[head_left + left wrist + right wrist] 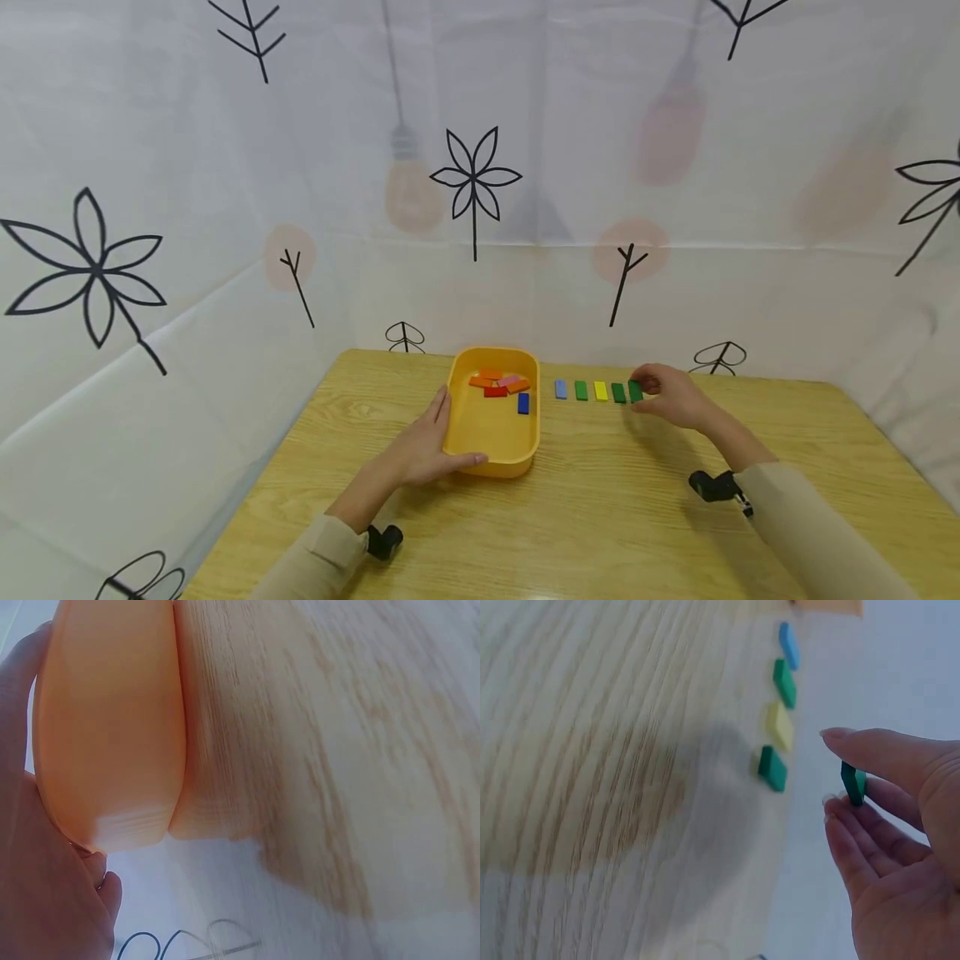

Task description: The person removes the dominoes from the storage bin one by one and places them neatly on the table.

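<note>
A yellow plastic tub [491, 446] stands left of the row. My left hand [423, 446] holds it at the near left corner, fingers along the side wall and thumb across the near rim; in the left wrist view the tub's outer wall [112, 727] fills the upper left. My right hand [671, 400] pinches a dark green domino [853, 782] between thumb and fingers, at the row's right end. Left of it stand a light blue domino [560, 389], a green domino [581, 390], a yellow domino [601, 391] and another dark green domino [618, 392].
Inside the tub lie a dark blue domino [523, 403], a red domino [495, 392], a pink domino [508, 381] and several orange ones. All stand on a wood-grain table [570, 525]. A white patterned cloth [480, 292] hangs behind the table's far edge.
</note>
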